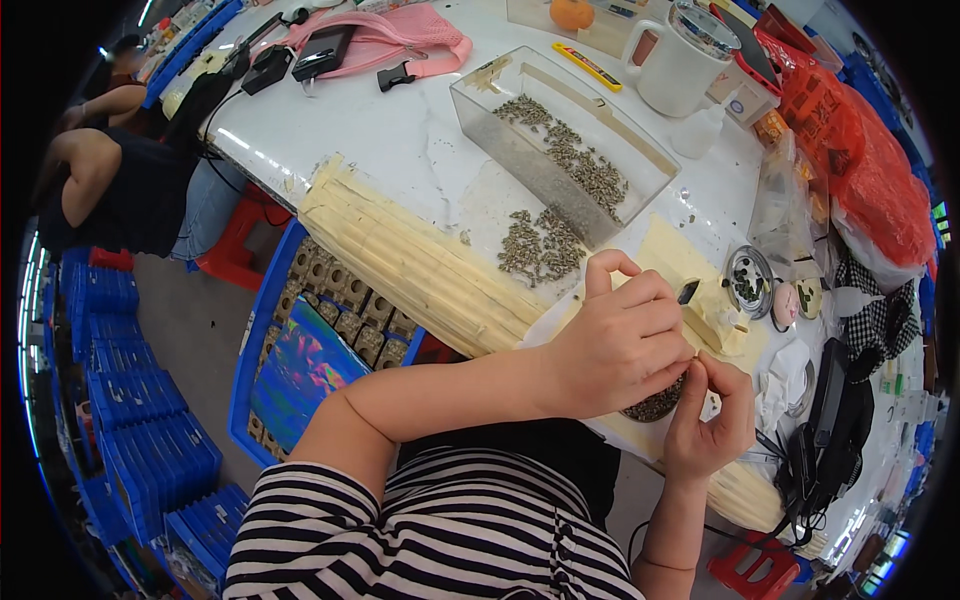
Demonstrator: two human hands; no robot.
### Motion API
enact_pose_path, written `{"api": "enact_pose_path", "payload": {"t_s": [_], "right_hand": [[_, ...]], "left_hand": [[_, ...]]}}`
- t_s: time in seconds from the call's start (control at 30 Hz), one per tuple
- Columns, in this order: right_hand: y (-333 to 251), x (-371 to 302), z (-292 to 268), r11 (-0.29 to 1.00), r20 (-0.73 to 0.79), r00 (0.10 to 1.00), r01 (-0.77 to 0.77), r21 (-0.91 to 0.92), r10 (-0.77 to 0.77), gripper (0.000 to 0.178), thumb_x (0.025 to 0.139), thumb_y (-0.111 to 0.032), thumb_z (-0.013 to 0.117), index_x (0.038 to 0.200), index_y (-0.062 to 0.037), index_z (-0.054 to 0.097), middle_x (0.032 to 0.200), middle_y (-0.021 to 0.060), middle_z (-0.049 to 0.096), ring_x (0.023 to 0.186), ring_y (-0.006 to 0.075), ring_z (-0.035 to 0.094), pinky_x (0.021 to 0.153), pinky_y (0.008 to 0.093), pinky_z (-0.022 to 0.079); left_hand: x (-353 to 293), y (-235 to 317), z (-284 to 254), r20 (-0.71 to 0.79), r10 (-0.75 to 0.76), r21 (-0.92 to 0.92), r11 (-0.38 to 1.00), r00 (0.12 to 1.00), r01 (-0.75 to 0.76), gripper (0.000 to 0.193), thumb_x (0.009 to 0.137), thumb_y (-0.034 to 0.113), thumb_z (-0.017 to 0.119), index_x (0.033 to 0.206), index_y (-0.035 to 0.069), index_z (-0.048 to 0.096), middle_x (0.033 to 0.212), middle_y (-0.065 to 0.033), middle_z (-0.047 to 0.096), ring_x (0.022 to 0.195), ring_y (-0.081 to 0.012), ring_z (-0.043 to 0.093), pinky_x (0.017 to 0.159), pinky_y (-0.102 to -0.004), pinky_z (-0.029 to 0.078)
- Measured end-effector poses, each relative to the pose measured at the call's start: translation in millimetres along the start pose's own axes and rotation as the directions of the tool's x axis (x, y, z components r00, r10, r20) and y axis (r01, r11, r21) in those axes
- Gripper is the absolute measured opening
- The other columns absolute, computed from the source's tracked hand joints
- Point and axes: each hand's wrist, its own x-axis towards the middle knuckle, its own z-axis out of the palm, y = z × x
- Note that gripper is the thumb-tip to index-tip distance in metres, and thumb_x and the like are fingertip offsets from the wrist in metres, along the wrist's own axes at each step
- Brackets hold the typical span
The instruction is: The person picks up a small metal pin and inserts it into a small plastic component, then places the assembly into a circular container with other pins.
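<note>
My left hand (632,345) and my right hand (712,418) meet over the near edge of the table, fingertips pinched together. Whatever sits between them is too small to make out. Below the hands, partly covered by them, is a round container of small dark pieces (657,402). Just beyond the left hand stands a pale yellow block (718,318), with a small black-ended object (688,291) at its side. A heap of small metallic pieces (540,247) lies left of my left hand, and a clear plastic box (560,165) behind it holds more of them.
Yellow-taped padding (420,265) runs along the table edge. Below it, a blue tray (245,400) holds rows of small blocks. A white mug (685,62), a yellow cutter knife (587,66) and a pink strap bag (430,35) lie farther back. Black cables (800,470) hang at right; another person sits left.
</note>
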Motion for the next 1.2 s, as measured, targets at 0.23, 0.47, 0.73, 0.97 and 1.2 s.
{"api": "enact_pose_path", "payload": {"t_s": [0.23, 0.47, 0.73, 0.97, 1.2], "right_hand": [[-0.2, 0.4, -0.7, 0.999, 0.003, 1.0, 0.02, 0.028, -0.02, 0.013, 0.084, 0.007, 0.074, 0.095, 0.0037, 0.07, 0.086, 0.012, 0.071, 0.073, 0.0232, 0.066, 0.068, 0.0311, 0.053], [-2.0, 5.3, -1.6, 0.99, 0.037, 0.998, -0.057, 0.126, 0.052, 0.015, 0.082, 0.007, 0.076, 0.096, 0.0032, 0.071, 0.085, 0.0118, 0.071, 0.072, 0.0197, 0.066, 0.068, 0.0291, 0.053], [5.4, 6.8, -4.9, 0.914, 0.11, 0.98, -0.194, 0.355, 0.165, 0.019, 0.08, 0.007, 0.078, 0.098, 0.0015, 0.074, 0.086, 0.0098, 0.068, 0.073, 0.017, 0.063, 0.066, 0.0265, 0.049], [-0.9, 6.1, -2.8, 0.994, 0.023, 0.999, 0.035, 0.107, -0.037, 0.024, 0.078, 0.006, 0.08, 0.101, -0.001, 0.076, 0.085, 0.0093, 0.067, 0.069, 0.0181, 0.063, 0.062, 0.0275, 0.051], [6.4, 3.7, -6.4, 0.912, 0.115, 0.974, -0.222, 0.346, 0.193, 0.016, 0.085, 0.003, 0.076, 0.1, 0.0013, 0.076, 0.085, 0.0084, 0.068, 0.071, 0.0151, 0.064, 0.066, 0.0253, 0.051]], "left_hand": [[1.0, -0.3, 0.2, -0.006, -0.029, -0.039, 0.999, 1.0, 0.029, 0.017, 0.069, 0.015, 0.082, 0.083, 0.015, 0.072, 0.082, 0.0063, 0.058, 0.09, -0.016, 0.059, 0.091, -0.0453, 0.029], [3.7, 0.6, -3.7, 0.009, -0.028, -0.005, 1.0, 1.0, 0.028, 0.018, 0.068, 0.014, 0.083, 0.083, 0.015, 0.073, 0.079, 0.0069, 0.059, 0.089, -0.0158, 0.059, 0.09, -0.0444, 0.029], [6.0, -0.4, -5.5, 0.035, -0.045, 0.03, 0.999, 0.998, 0.044, 0.019, 0.066, 0.013, 0.084, 0.083, 0.016, 0.074, 0.078, 0.0062, 0.059, 0.085, -0.0155, 0.059, 0.087, -0.0404, 0.028], [8.4, 0.1, -6.2, 0.036, -0.067, 0.029, 0.997, 0.997, 0.066, 0.02, 0.066, 0.012, 0.084, 0.083, 0.014, 0.074, 0.076, 0.0052, 0.06, 0.083, -0.0162, 0.059, 0.085, -0.0393, 0.029], [8.5, 1.0, -9.0, 0.025, -0.022, 0.021, 1.0, 0.999, 0.022, 0.021, 0.066, 0.011, 0.086, 0.084, 0.015, 0.076, 0.08, 0.0063, 0.064, 0.082, -0.0163, 0.059, 0.085, -0.0386, 0.029]]}}
